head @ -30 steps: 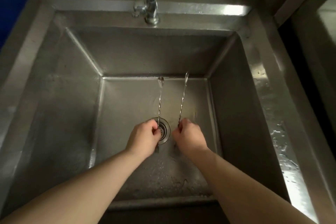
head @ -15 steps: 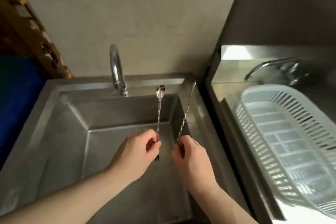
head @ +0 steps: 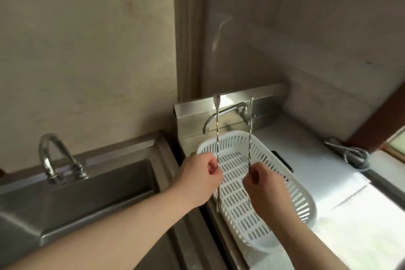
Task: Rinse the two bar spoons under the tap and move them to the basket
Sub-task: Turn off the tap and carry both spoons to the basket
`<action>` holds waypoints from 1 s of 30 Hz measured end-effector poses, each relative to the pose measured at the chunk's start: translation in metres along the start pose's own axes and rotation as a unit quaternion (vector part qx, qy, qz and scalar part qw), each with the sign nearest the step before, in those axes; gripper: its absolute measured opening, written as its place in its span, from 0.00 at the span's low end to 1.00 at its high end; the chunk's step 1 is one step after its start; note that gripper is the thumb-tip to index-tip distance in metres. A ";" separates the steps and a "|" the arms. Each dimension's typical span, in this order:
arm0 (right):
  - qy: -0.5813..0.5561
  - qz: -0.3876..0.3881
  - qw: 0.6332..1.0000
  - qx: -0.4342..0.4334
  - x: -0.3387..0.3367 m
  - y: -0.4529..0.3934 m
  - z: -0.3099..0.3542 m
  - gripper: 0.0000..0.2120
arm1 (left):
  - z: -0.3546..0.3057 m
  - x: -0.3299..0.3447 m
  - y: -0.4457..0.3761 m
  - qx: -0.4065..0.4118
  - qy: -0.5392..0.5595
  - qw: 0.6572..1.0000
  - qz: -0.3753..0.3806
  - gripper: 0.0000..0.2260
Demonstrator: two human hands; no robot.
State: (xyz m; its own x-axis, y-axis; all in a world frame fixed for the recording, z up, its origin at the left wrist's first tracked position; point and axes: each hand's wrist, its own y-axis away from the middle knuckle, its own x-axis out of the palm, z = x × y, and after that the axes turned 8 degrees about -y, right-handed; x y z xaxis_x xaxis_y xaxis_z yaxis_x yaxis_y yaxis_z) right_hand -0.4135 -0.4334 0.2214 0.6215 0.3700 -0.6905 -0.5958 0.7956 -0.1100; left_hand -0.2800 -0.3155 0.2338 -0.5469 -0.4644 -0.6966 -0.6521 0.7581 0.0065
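Basically at the transfer step, by my read. Both forearms reach in from the bottom edge. Left hand pinches the left bar spoon at mid-shaft, fingers curled tight round the twisted stem; its lower end hangs below the fist, over the basket's left rim. Right hand grips the right bar spoon the same way, fingers closed on the stem. Both spoons stand near upright, bowls up, apart from each other, held above the white slotted basket.

Rinse: can't verify from here. No water runs from the sink tap, and any wetness on the spoons is too fine to tell. Left to do, as I judge it: lower and lay both in the basket, release.

Basket looks empty, so nothing blocks the drop. Left of it, the steel sink. Beyond the basket, a second wall tap swings over its far end; spoon tips sit near it in view, so tilting away could knock it. Far right on the counter, a coiled hose, well clear.
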 end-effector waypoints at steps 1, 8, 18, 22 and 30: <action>0.006 0.003 1.000 0.021 -0.005 -0.006 -0.011 0.10 | -0.011 0.011 -0.008 -0.022 0.003 0.999 0.022 0.05; 0.056 0.051 0.991 0.108 -0.004 -0.030 -0.082 0.13 | -0.041 0.080 -0.038 -0.194 0.036 0.968 0.152 0.07; 0.162 0.172 0.962 0.139 0.030 -0.052 -0.126 0.05 | -0.027 0.142 -0.074 -0.401 0.118 0.889 0.188 0.08; 0.170 0.200 0.953 0.153 0.038 -0.059 -0.134 0.06 | -0.020 0.157 -0.075 -0.448 0.144 0.862 0.189 0.13; 0.186 0.206 0.951 0.134 0.046 -0.060 -0.146 0.08 | -0.016 0.166 -0.081 -0.463 0.140 0.854 0.195 0.14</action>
State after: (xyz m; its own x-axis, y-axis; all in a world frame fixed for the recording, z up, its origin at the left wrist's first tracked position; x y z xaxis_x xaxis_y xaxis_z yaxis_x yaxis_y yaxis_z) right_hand -0.4236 -0.5343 0.0922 0.1106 0.5212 -0.8463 -0.5681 0.7318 0.3764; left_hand -0.3262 -0.4614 0.1293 -0.8361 -0.4493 -0.3147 -0.4573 0.2542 0.8522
